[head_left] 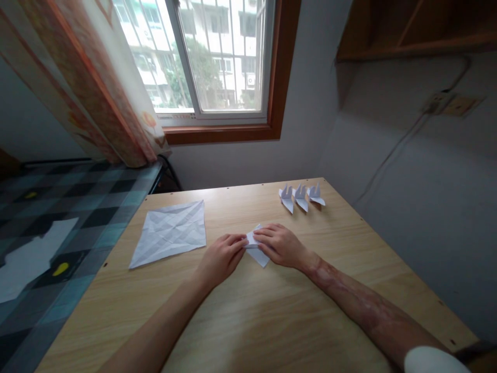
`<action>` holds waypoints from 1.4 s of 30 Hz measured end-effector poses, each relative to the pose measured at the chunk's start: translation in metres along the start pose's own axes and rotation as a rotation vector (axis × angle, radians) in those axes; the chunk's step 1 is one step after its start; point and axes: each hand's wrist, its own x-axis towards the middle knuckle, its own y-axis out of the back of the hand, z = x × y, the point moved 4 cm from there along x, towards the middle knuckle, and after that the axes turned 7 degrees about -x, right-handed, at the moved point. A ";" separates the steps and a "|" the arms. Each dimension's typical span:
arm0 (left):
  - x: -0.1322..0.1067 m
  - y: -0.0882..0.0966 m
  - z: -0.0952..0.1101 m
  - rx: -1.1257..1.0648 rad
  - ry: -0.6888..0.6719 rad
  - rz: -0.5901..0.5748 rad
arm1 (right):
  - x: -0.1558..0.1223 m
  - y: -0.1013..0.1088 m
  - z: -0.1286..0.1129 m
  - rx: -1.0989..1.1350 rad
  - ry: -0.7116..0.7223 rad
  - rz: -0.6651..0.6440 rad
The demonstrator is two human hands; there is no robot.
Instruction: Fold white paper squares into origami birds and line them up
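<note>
A small piece of folded white paper (259, 255) lies on the wooden table in front of me, with one pointed corner toward me and another showing behind my fingers. My left hand (225, 254) pinches its left edge, fingers closed together. From the right, my right hand (282, 245) grips the same paper, its fingertips pressing on the upper fold and partly hiding it. Left of my hands is a flat, creased white sheet of paper (171, 230). Three folded paper cranes (301, 197) stand in a row at the back right, apart from my hands.
The light wooden table (248, 321) reaches toward a window (229, 62) in the far wall. On the left, a bed with a checked cover (101, 207) bears loose white paper (39, 254). A cable hangs from a socket (438, 103) on the right wall.
</note>
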 end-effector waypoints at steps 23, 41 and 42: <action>0.002 0.010 -0.014 -0.609 0.432 0.201 | -0.006 -0.018 0.031 0.974 -0.602 0.180; 0.008 0.001 -0.007 -0.140 0.105 0.017 | -0.007 -0.013 0.031 0.108 -0.403 0.178; 0.008 0.002 -0.007 -0.139 0.105 0.020 | -0.007 -0.013 0.031 0.099 -0.411 0.181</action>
